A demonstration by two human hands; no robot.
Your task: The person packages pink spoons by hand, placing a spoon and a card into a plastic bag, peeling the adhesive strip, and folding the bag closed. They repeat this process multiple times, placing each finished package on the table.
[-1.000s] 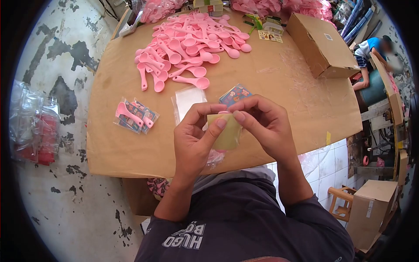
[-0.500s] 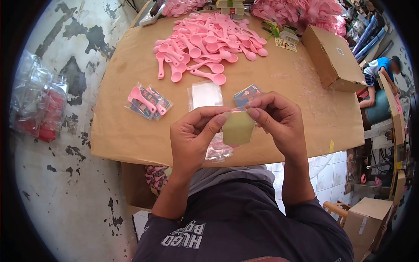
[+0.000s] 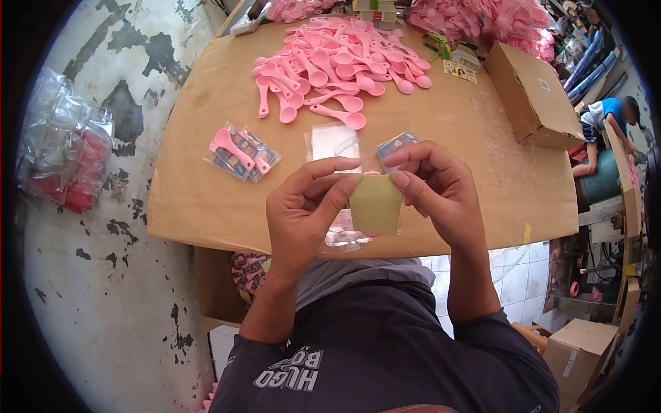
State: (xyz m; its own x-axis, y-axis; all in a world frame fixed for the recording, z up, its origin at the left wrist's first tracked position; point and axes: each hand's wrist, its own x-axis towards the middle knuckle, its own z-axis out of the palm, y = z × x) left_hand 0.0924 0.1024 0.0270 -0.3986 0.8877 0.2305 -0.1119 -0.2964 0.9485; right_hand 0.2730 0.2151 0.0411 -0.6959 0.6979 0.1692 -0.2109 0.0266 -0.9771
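A small clear plastic bag holding a yellow-green card [image 3: 376, 206] is between my hands, above the table's near edge. Bits of pink show behind the card at its top and bottom; most of that pink item is hidden. My left hand [image 3: 306, 199] grips the bag's upper left corner, thumb in front and index finger stretched above it. At the upper right corner, my right hand [image 3: 437, 186] grips it the same way. Beyond them lie a stack of clear bags [image 3: 335, 142] and blue printed cards [image 3: 398, 142].
Pink measuring spoons [image 3: 337, 58] are heaped at the back of the table [image 3: 482, 199]. Bagged spoons with cards [image 3: 242, 153] lie to the left. A cardboard box [image 3: 530, 96] stands at the right, near another person [image 3: 604, 120]. Plastic bags [image 3: 65, 151] are at far left.
My index fingers have lifted away from my thumbs at the bag's top edge. The card sits slightly lower, and the whole view has shifted a little.
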